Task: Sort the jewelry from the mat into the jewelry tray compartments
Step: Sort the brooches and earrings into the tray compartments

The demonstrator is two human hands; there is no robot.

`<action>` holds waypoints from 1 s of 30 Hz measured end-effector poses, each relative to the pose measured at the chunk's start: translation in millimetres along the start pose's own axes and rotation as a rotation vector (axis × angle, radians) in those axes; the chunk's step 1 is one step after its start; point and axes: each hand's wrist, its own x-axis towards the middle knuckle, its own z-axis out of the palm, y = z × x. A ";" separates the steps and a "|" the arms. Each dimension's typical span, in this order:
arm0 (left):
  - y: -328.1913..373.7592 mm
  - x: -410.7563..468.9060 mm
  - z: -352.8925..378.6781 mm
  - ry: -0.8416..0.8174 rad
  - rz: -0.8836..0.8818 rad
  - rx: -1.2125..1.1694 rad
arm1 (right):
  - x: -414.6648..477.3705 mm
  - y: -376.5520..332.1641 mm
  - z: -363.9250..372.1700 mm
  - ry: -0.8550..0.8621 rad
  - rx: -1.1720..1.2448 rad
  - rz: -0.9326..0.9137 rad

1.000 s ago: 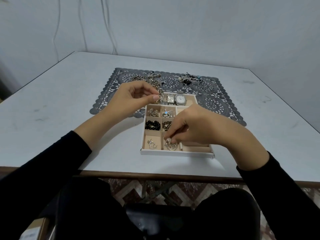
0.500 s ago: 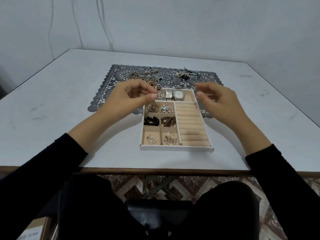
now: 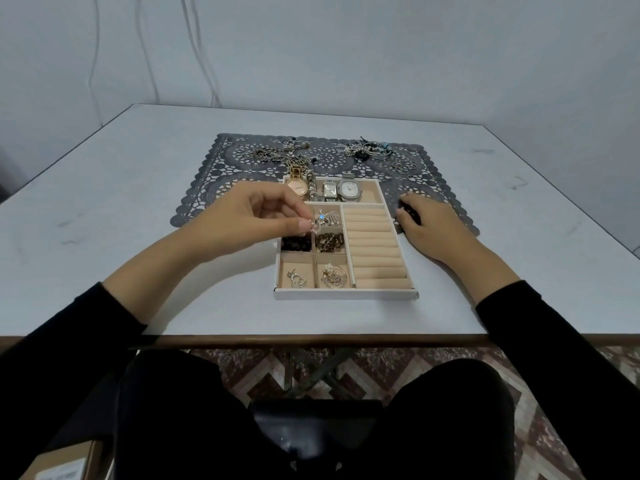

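Observation:
A beige jewelry tray [image 3: 346, 293] lies on the white table, its far end on a grey lace mat [image 3: 207, 188]. My left hand [image 3: 249, 220] hovers over the tray's left compartments and pinches a small silver earring [image 3: 314, 227] between thumb and fingertips. My right hand [image 3: 426, 223] rests on the mat just right of the tray, fingers relaxed and holding nothing. Watches [image 3: 332, 189] fill the tray's far compartment. Dark beads [image 3: 296, 243], brown beads [image 3: 330, 241] and silver pieces [image 3: 333, 277] sit in the small compartments. The ring rolls [image 3: 375, 251] hold nothing.
Loose chains and rings [image 3: 273, 152] lie at the mat's far left. A bracelet pile [image 3: 369, 148] and several rings [image 3: 405, 166] lie at its far right. The table's wooden front edge [image 3: 311, 341] is near my lap. A cardboard box [image 3: 62, 465] sits at bottom left.
My right hand left the tray's near compartment, swung up and right, and came down on the mat beside the tray. My left hand lowered a little over the tray, still pinching the earring.

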 end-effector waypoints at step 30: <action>33.5 -4.1 10.2 -0.351 0.036 0.875 | -0.8 -1.7 -2.3 0.010 -0.015 -0.026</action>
